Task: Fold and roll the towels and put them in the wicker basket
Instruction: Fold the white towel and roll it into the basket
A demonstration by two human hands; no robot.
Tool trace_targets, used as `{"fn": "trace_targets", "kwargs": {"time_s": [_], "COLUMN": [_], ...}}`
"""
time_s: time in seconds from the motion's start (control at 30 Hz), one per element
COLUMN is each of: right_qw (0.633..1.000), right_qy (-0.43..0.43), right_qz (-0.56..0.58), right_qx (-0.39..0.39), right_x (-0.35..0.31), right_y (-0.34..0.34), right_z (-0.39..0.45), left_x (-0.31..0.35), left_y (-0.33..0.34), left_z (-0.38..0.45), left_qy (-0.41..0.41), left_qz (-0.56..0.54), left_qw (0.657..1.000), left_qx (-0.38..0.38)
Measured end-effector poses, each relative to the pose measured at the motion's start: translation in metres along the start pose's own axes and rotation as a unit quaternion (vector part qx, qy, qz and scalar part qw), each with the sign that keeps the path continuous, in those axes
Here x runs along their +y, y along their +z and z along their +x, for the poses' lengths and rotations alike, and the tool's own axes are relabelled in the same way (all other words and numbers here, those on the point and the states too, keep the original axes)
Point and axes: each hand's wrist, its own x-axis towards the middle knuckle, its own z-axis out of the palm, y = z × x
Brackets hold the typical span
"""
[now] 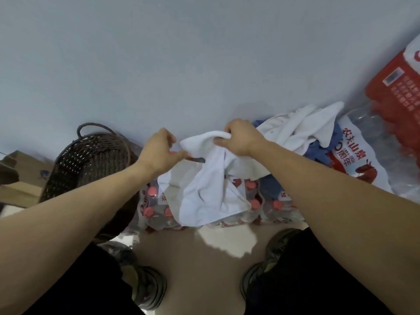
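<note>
Right hand (238, 138): grips white towel (204, 187) top edge, frame centre.
Left hand (162, 151): fingers curled, empty, just beside.
Wicker basket (91, 160): left.

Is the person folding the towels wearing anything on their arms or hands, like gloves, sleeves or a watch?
No. Both forearms are bare right up to the bottom edge of the picture, with no sleeves in view. The left hand and the right hand have no gloves, and no watch, ring or bracelet shows on either wrist. Lower down, dark trousers and dark laced shoes are visible.
</note>
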Motion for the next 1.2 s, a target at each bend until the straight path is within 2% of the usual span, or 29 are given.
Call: {"fn": "trace_targets", "kwargs": {"time_s": [0.07,0.1,0.17,0.23,0.33,0.43,0.57,0.63,0.8,0.83,0.9,0.97,1.0,1.2], "right_qw": [0.999,0.998,0.994,0.990,0.982,0.975,0.959,0.944,0.910,0.908,0.914,0.925,0.930,0.956], "right_qy": [0.034,0.047,0.069,0.080,0.084,0.095,0.131,0.153,0.205,0.210,0.211,0.208,0.208,0.177], "right_qz": [-0.028,-0.042,-0.063,-0.078,-0.087,-0.080,-0.055,-0.048,-0.038,-0.033,-0.019,-0.008,-0.009,-0.067], "right_qx": [0.010,-0.005,-0.051,-0.090,-0.146,-0.187,-0.244,-0.290,-0.359,-0.360,-0.346,-0.317,-0.302,-0.224], "right_x": [0.015,0.021,0.030,0.036,0.041,0.040,0.036,0.033,0.028,0.027,0.027,0.029,0.030,0.023], "right_y": [0.002,0.004,0.004,0.004,0.010,0.013,0.009,0.007,0.006,0.005,0.004,0.000,-0.002,-0.022], "right_z": [0.003,0.005,0.005,0.003,-0.002,-0.009,-0.014,-0.018,-0.028,-0.030,-0.035,-0.036,-0.036,-0.039], "left_x": [-0.022,-0.032,-0.044,-0.054,-0.059,-0.058,-0.056,-0.051,-0.028,-0.024,-0.018,-0.016,-0.015,-0.025], "left_y": [0.017,0.027,0.047,0.070,0.096,0.103,0.076,0.055,-0.008,-0.021,-0.043,-0.060,-0.067,-0.086], "left_z": [-0.016,-0.025,-0.045,-0.058,-0.070,-0.071,-0.054,-0.043,-0.026,-0.025,-0.023,-0.019,-0.017,-0.019], "left_qy": [-0.088,-0.138,-0.259,-0.340,-0.355,-0.369,-0.324,-0.331,-0.353,-0.339,-0.281,-0.213,-0.181,-0.075], "left_qz": [0.098,0.109,0.025,-0.065,-0.079,-0.143,-0.212,-0.278,-0.336,-0.320,-0.224,-0.087,-0.041,-0.042], "left_qw": [0.987,0.976,0.951,0.930,0.931,0.918,0.921,0.901,0.866,0.872,0.913,0.960,0.973,0.988], "left_qx": [-0.088,-0.130,-0.164,-0.127,-0.034,0.023,0.048,0.033,-0.109,-0.148,-0.191,-0.160,-0.139,-0.127]}}
